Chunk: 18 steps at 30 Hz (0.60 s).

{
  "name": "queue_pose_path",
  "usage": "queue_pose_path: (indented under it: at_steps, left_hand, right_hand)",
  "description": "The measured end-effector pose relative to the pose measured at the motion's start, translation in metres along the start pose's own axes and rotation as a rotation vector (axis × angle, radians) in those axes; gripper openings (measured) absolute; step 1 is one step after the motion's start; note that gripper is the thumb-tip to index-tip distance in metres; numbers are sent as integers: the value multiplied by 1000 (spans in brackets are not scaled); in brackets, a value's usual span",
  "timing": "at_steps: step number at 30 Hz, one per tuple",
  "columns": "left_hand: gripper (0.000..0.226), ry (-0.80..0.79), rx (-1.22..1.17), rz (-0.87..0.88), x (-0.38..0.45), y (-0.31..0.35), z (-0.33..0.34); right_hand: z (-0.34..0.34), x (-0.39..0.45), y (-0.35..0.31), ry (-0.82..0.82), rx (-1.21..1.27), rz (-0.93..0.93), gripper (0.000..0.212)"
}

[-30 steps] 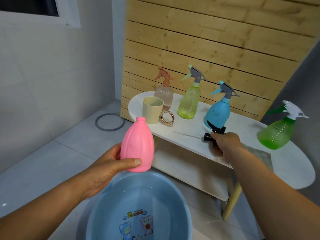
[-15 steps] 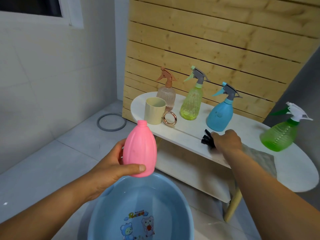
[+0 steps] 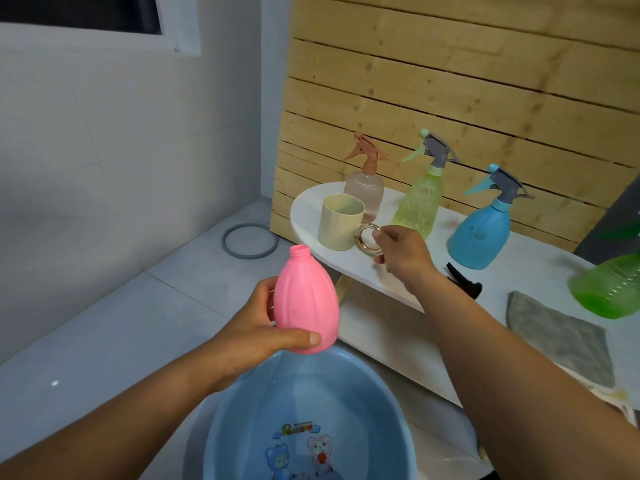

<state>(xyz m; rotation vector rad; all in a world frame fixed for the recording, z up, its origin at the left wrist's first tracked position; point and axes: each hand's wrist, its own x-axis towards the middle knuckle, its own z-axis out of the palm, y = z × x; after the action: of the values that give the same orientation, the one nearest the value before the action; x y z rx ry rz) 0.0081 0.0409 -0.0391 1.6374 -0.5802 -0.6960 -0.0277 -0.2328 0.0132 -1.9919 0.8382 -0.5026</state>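
My left hand (image 3: pixel 252 334) grips a pink bottle (image 3: pixel 306 303) with an uncapped neck, upright above a blue basin (image 3: pixel 391 410) with water in it. My right hand (image 3: pixel 401 254) is at the cream cup (image 3: pixel 339 223) on the white table (image 3: pixel 353 268), its fingertips and thumb pinching the cup's gold ring handle (image 3: pixel 369 237). A black spray head (image 3: pixel 464 282) lies loose on the table just right of my right wrist.
Peach (image 3: pixel 365 188), yellow-green (image 3: pixel 420 202) and blue (image 3: pixel 481 233) spray bottles stand along the back of the table, before a wooden slat wall. A green spray bottle (image 3: pixel 609 289) and a grey cloth (image 3: pixel 557 337) are at the right. A grey ring (image 3: pixel 249 242) lies on the floor.
My right hand let go of the black spray head, left it on the table and moved left to the cup's handle. My left hand kept holding the pink bottle over the basin.
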Motion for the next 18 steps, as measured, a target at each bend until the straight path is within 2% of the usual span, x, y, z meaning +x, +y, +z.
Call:
queue_pose_path:
  at_steps: [3,8,14,18]
  left_hand:
    - [104,21,15,-5,4,-2,-5]
    - [103,45,61,12,6,-3,-10]
    - [107,7,82,47,0,-12,-18]
    - [113,-35,62,7,-13,-25,-14]
  right_hand:
    - [7,5,-2,38,-58,6,26]
    - [17,9,-6,14,-1,-13,29]
    - [3,-4,-34,-81,201,-74,26]
    - [-20,-31,-56,-143,333,-55,33]
